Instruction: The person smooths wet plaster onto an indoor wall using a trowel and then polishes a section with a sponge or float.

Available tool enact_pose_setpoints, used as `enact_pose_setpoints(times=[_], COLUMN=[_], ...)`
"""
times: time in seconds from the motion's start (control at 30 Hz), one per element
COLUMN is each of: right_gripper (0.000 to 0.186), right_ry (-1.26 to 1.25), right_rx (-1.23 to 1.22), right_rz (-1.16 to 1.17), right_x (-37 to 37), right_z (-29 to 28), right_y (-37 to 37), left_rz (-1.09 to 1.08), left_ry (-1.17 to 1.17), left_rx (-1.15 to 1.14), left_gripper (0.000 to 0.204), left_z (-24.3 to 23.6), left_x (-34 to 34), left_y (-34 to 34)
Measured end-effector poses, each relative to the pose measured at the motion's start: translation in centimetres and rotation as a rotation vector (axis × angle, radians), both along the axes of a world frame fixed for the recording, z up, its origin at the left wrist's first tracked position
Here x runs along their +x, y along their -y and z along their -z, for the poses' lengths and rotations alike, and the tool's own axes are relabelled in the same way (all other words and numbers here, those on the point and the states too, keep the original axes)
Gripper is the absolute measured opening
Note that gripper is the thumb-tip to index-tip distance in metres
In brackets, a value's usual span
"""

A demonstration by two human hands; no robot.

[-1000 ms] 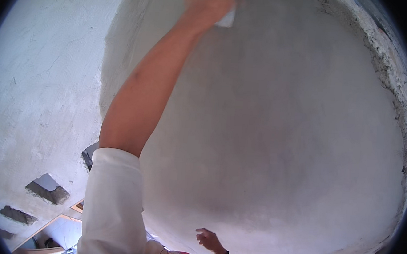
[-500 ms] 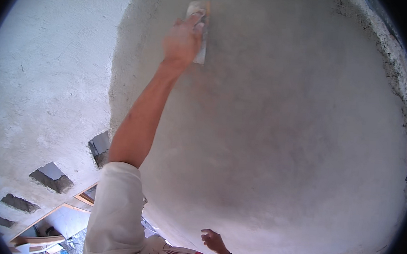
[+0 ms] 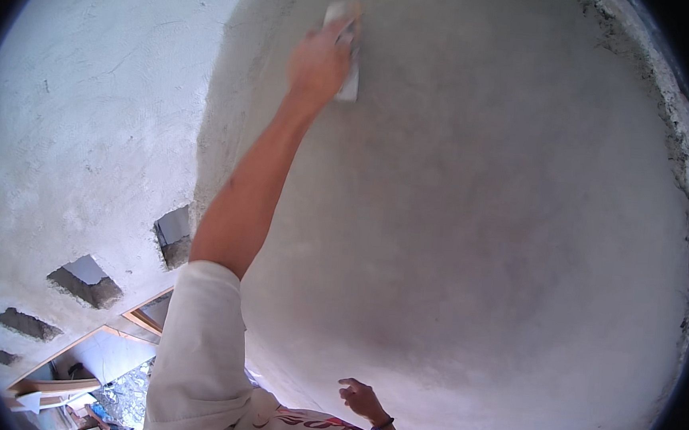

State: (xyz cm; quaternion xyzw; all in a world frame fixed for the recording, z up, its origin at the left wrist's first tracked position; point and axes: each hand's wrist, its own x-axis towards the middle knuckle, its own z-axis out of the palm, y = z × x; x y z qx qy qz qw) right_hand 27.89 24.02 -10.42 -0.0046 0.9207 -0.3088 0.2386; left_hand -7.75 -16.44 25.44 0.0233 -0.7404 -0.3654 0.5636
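My left hand (image 3: pixel 321 63) is closed round the handle of a plasterer's trowel (image 3: pixel 348 87), its long pale blade lying upright against the wall. Damp grey plaster (image 3: pixel 457 207) spreads under and around the blade, smooth with darker patches. My left arm is stretched far up, and the hand is slightly blurred. Low in the view, my right hand (image 3: pixel 360 398) hangs in front of the wall with a dark band at its wrist. Its fingers are loosely bent and apart, and nothing shows in them.
A paler, drier wall surface (image 3: pixel 105 102) lies to the left, with several rectangular holes (image 3: pixel 86 281) along its lower part. Wooden frames (image 3: pixel 146 313) and cluttered items (image 3: pixel 95 417) sit at the lower left. A rough, broken plaster edge (image 3: pixel 671 118) borders the right side.
The trowel and my left hand appear slightly further right in the view, still at the wall. The view itself has shifted a little. My right hand stays low, nearly unmoved.
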Motion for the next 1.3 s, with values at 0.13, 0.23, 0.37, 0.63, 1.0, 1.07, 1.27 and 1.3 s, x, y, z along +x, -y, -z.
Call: enact_pose_setpoints(times=[0.13,0.23,0.37,0.63,1.0,1.07,1.27,1.3], right_gripper=[0.03,0.029,0.031,0.031,0.03,0.03,0.03,0.03], right_ry=[-0.052,-0.038,0.051,-0.023,-0.083,-0.046,-0.065,-0.078], right_rx=[0.045,0.034,-0.031,0.073,0.035,0.043,-0.049,-0.043], right_rz=[-0.043,-0.145,-0.086,-0.046,0.015,-0.001,-0.047,-0.026], right_x=[-0.2,0.6,0.2,0.7,1.5,1.0,-0.2,-0.1], right_z=[1.9,2.2,-0.2,3.3,2.2,1.8,1.4,1.1], right_y=[-1.0,-0.3,1.6,-1.6,-0.4,0.5,2.0,1.8], left_rz=[-0.037,0.127,0.133,0.224,0.012,0.623,0.131,0.152], left_ry=[0.117,0.008,0.261,0.008,0.237,-0.033,-0.342,-0.459], left_rx=[-0.137,-0.448,-0.03,-0.249,-0.157,0.058,-0.553,-0.415], left_gripper=[0.039,0.034,0.03,0.035,0.038,0.04,0.03,0.028], left_z=[14.2,10.6,0.5,5.1,8.3,12.1,-3.5,-6.1], left_x=[2.4,8.5,3.2,7.6,3.7,8.2,11.9,9.2], left_y=[-6.0,-10.3,-3.0,-10.7,-6.3,-12.1,-16.9,-14.7])
